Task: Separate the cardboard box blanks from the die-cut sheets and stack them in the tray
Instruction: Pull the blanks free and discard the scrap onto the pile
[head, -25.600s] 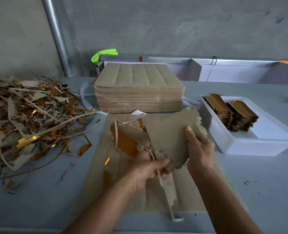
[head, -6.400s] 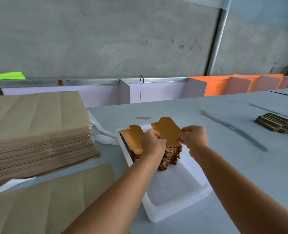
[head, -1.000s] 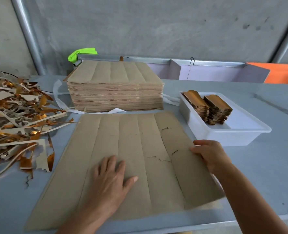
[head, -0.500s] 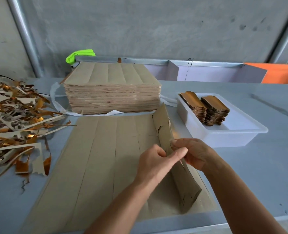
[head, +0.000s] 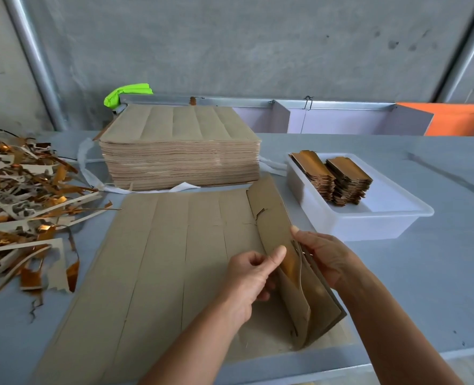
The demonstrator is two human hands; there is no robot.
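Observation:
A brown die-cut sheet lies flat on the table in front of me, scored into long strips. Its rightmost strip is lifted and stands on edge, with a gold underside showing at the tear. My left hand pinches the strip's left side with thumb and fingers. My right hand grips the same strip from the right. To the right stands a white tray holding two stacks of gold box blanks.
A tall stack of uncut sheets sits behind the working sheet. A heap of gold and white offcut scraps covers the table's left. A low partition and grey wall run along the back. The table edge is near me.
The lifted strip has torn further from the sheet and opened, exposing its gold side. My hands have shifted slightly nearer along it. A second ago both hands lay on the flat sheet.

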